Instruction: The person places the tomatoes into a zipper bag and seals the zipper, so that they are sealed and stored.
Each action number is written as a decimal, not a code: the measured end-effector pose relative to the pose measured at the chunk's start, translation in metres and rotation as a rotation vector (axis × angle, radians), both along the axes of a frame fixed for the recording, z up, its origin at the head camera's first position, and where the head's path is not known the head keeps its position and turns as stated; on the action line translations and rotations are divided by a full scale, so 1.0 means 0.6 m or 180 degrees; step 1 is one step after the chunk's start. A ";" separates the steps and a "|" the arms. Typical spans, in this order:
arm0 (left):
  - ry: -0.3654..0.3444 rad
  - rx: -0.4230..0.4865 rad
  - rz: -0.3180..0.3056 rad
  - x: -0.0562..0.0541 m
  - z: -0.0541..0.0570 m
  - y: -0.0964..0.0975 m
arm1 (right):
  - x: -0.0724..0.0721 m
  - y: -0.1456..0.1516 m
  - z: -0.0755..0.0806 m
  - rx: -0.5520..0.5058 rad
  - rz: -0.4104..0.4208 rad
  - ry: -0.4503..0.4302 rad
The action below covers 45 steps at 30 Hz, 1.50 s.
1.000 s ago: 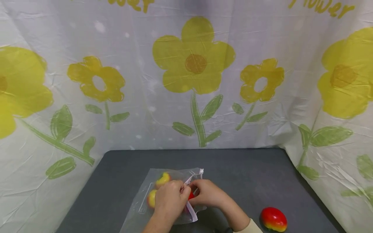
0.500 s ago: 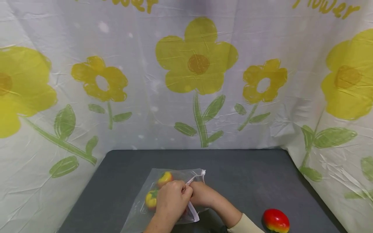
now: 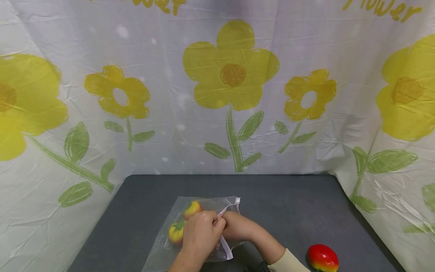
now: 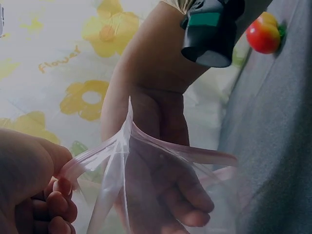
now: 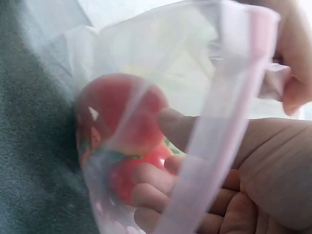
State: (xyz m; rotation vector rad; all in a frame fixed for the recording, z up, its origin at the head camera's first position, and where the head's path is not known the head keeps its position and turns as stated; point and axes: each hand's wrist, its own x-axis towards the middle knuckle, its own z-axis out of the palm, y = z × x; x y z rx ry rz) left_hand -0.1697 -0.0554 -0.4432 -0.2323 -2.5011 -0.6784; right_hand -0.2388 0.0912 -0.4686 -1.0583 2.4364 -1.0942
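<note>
A clear zip bag (image 3: 157,247) with a pinkish zip strip lies on the dark table, its mouth facing right. My left hand (image 3: 201,234) pinches the bag's edge at the mouth. Inside the mouth is my right hand (image 3: 239,227), seen through the plastic with loosely bent fingers in the left wrist view. In the right wrist view its thumb and fingertips are right at a red round fruit (image 5: 119,105) and another red fruit (image 5: 126,178) with green leaves, both in the bag. Two yellow-red fruits, an upper one (image 3: 193,209) and a lower one (image 3: 176,233), show through the bag's left part.
A single red-and-yellow fruit (image 3: 323,257) with a green stem end lies on the dark table (image 3: 282,200) at the front right. Behind and at both sides hangs a white cloth (image 3: 163,113) printed with yellow flowers. My right wrist carries a black camera (image 4: 209,41).
My right hand has gone deeper into the bag, and the red fruit seen at its fingers is now inside. The left hand keeps its pinch on the bag. The view has shifted slightly.
</note>
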 end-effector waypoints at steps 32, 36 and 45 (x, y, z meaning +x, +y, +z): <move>-0.0106 -0.0008 0.0037 0.000 -0.002 0.009 | 0.068 0.218 0.081 -0.0440 -0.0736 -0.0528; -0.0114 0.0003 0.0041 0.000 -0.002 0.004 | 0.065 0.252 0.089 -0.0332 -0.0912 -0.0693; -0.0170 -0.0018 0.0017 -0.001 -0.001 0.006 | 0.068 0.344 0.082 0.0009 -0.1513 -0.1108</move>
